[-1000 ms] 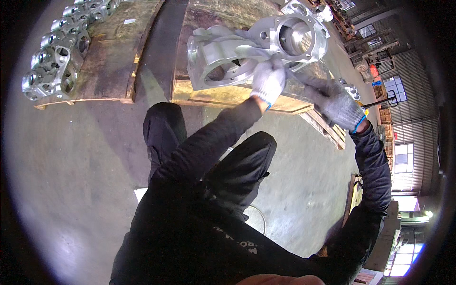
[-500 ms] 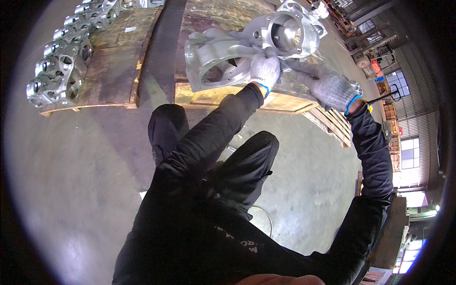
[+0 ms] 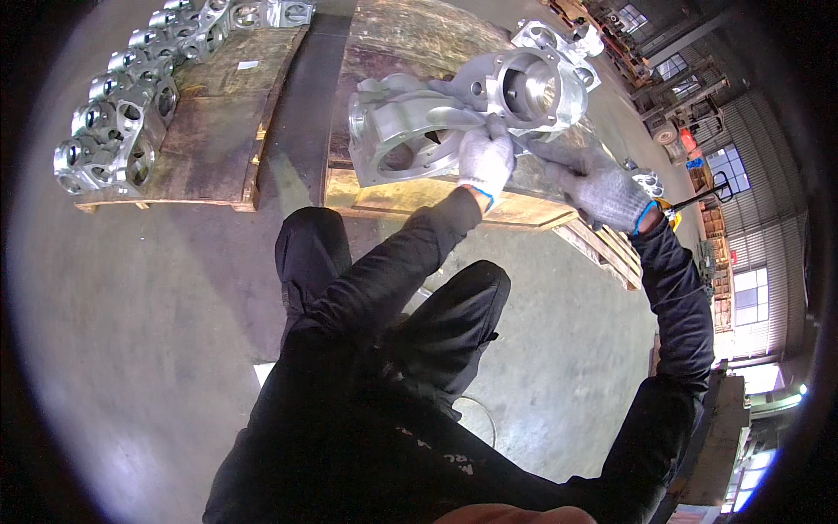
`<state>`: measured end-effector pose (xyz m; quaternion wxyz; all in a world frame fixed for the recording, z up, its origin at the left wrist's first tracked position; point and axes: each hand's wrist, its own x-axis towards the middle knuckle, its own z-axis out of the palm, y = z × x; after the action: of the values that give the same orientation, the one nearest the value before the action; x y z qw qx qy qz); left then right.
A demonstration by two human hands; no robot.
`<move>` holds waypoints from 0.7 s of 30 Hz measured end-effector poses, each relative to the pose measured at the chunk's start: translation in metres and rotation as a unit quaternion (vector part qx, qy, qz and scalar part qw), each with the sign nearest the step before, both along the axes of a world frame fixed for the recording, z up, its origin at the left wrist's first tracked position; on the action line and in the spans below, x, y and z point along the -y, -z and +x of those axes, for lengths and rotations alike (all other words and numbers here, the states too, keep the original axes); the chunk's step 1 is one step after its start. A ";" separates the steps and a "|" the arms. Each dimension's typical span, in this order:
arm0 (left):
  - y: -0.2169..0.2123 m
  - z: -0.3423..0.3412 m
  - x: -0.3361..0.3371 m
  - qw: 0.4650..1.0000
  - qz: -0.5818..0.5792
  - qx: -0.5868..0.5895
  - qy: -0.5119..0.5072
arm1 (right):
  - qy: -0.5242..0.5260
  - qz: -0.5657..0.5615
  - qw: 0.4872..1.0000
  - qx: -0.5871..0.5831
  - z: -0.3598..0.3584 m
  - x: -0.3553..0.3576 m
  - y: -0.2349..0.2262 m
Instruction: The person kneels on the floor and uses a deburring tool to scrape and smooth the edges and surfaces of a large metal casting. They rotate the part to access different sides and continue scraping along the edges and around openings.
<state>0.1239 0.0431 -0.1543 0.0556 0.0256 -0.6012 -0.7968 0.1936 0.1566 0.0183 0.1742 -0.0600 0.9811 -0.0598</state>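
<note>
Head view: from where I stand, the silver casting point(image 3: 449, 115) looks heavy and rigid, its machined faces probably slick — the thick bore rim point(image 3: 498, 86) seems the sounder hold. It lies on the wooden platform point(image 3: 397, 44), just beyond the hands. The left hand point(image 3: 486, 162) bends against its near edge, the right hand point(image 3: 602, 190) angles in alongside — whether either grips, I can't tell.

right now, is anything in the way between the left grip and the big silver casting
Nothing visible is: the gloved left grip overlaps the near side of the silver casting, seemingly touching it. The right grip is to the right, beside the left one.
</note>
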 end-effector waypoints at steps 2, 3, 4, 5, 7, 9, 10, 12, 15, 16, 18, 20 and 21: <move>-0.002 0.004 -0.001 0.995 -0.075 -0.053 -0.045 | -0.122 -0.041 0.987 -0.092 0.000 -0.005 0.006; 0.000 0.006 0.001 0.989 -0.096 -0.092 -0.062 | -0.111 -0.024 0.988 -0.108 0.002 -0.006 0.009; -0.001 0.006 0.002 0.996 -0.064 -0.043 -0.047 | -0.152 -0.026 0.980 -0.127 0.002 -0.006 0.009; 0.000 0.007 0.002 0.999 -0.022 -0.027 -0.031 | -0.163 -0.005 0.978 -0.126 0.003 -0.006 0.010; 0.001 0.006 0.003 0.998 0.054 0.022 -0.020 | -0.151 -0.036 0.982 -0.105 0.005 -0.003 0.010; 0.002 0.003 0.001 0.998 0.002 -0.039 -0.058 | -0.124 -0.057 0.986 -0.094 0.006 0.001 0.010; 0.002 0.002 0.000 0.996 -0.032 -0.042 -0.069 | -0.107 -0.072 0.989 -0.077 0.008 0.001 0.010; 0.003 0.000 0.001 0.997 0.013 -0.050 -0.065 | -0.128 -0.026 0.986 -0.103 0.008 0.002 0.011; 0.006 0.004 0.000 0.998 0.055 0.008 -0.030 | -0.152 -0.023 0.982 -0.107 0.006 0.000 0.012; 0.006 0.004 -0.003 0.999 0.042 0.009 -0.022 | -0.160 -0.030 0.981 -0.107 0.005 -0.002 0.013; 0.004 0.000 -0.009 0.999 0.023 0.007 -0.045 | -0.121 0.007 0.987 -0.107 0.003 -0.005 0.013; 0.001 -0.006 -0.018 0.997 -0.009 -0.036 -0.073 | -0.124 0.036 0.984 -0.122 0.000 -0.005 0.011; -0.002 -0.011 -0.022 0.993 -0.043 -0.059 -0.091 | -0.136 0.094 0.973 -0.158 0.000 -0.005 0.011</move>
<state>0.1128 0.0648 -0.1526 0.1645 0.0308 -0.6260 -0.7617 0.1931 0.1614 0.0078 0.0280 -0.1849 0.9800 0.0677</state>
